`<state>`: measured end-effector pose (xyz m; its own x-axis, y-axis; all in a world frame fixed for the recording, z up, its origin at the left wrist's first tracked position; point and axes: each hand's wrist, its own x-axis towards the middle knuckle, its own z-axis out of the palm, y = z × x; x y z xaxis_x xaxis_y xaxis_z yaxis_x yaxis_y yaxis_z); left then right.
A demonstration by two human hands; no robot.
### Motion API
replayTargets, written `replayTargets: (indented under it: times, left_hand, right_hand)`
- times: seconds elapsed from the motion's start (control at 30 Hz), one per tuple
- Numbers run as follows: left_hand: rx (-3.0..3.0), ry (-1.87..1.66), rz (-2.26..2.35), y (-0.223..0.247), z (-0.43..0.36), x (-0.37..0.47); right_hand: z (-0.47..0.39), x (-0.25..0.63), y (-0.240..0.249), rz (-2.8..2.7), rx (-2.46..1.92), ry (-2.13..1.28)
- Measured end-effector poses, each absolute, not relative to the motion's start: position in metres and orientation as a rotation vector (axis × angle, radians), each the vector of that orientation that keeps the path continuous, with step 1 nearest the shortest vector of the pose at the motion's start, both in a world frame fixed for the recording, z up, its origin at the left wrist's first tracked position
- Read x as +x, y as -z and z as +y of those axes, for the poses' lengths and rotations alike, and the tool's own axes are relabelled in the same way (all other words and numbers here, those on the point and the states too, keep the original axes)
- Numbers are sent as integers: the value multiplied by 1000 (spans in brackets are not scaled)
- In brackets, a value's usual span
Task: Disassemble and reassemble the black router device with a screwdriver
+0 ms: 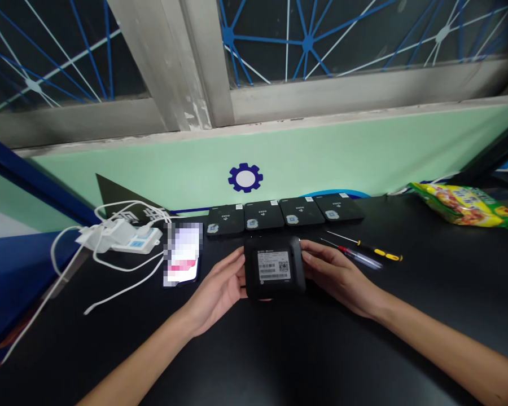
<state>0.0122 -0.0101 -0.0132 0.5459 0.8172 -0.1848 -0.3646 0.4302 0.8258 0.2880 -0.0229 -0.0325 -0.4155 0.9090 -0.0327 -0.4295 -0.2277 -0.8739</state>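
Between my two hands is a small black box-shaped electronic device (296, 285), its face with a white printed label and QR code turned toward me. My left hand (222, 287) grips its left side, some fingers hidden behind and beneath it. On the right edge, my right hand (336, 273) holds it with the thumb in front and the other fingers partly hidden. The device is tilted up above the black table (245, 361). Beyond it, several flat black boxes (262, 214) with stickers stand in a row along the wall.
Left of my hands lie a lit phone (184, 254), blurred out, and a white power strip (139, 241) with tangled cables. Two screwdrivers, one yellow-and-black (379, 252) and one with a clear handle (364, 259), lie to the right. A snack bag (465, 206) rests at the far right.
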Motion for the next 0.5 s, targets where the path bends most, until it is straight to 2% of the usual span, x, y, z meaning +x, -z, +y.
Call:
replayTargets:
  times: [0.5]
  left_hand:
    - [802,-832,675,12,-13,14]
  right_hand:
    - [-25,287,33,-1006,-720,-1801]
